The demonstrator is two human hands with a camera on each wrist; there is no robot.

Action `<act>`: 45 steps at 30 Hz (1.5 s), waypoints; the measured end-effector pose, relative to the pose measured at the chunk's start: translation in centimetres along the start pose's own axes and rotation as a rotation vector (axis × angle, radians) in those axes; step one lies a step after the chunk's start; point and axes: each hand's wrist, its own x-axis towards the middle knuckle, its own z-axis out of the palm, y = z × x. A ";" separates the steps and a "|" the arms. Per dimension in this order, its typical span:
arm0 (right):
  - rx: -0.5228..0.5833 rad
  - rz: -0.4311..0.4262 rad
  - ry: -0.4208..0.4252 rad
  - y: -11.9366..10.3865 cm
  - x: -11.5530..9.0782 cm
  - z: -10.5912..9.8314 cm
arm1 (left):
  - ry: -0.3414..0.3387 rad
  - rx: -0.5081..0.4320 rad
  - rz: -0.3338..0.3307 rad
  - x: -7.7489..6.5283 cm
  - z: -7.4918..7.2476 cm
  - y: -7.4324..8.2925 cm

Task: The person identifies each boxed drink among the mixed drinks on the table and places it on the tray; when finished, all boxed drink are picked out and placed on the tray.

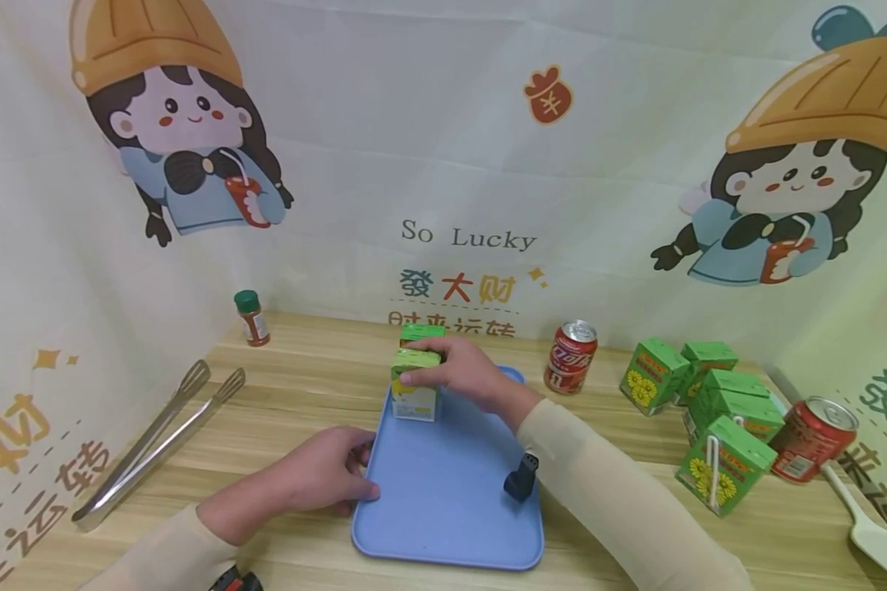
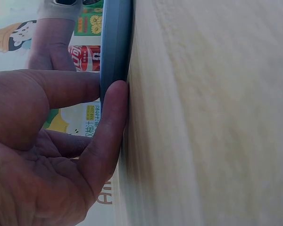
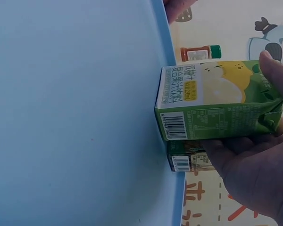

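Observation:
A blue tray lies on the wooden table in the middle of the head view. My left hand is at its left side; in the left wrist view, thumb and fingers pinch the tray's rim. My right hand grips a green and yellow juice carton by its upper part. The carton stands upright at the tray's far left corner, its printed front showing in the right wrist view. Right behind it is a second green carton, partly hidden by the first carton and my fingers.
Metal tongs and a green-capped spice jar are on the left. To the right stand a red soda can, several green drink cartons, another red can and a white utensil. A printed curtain hangs behind.

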 end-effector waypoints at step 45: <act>0.096 -0.316 0.030 -1.9 -3.7 -2.9 | -0.002 -0.012 0.032 0.2 0.0 -0.3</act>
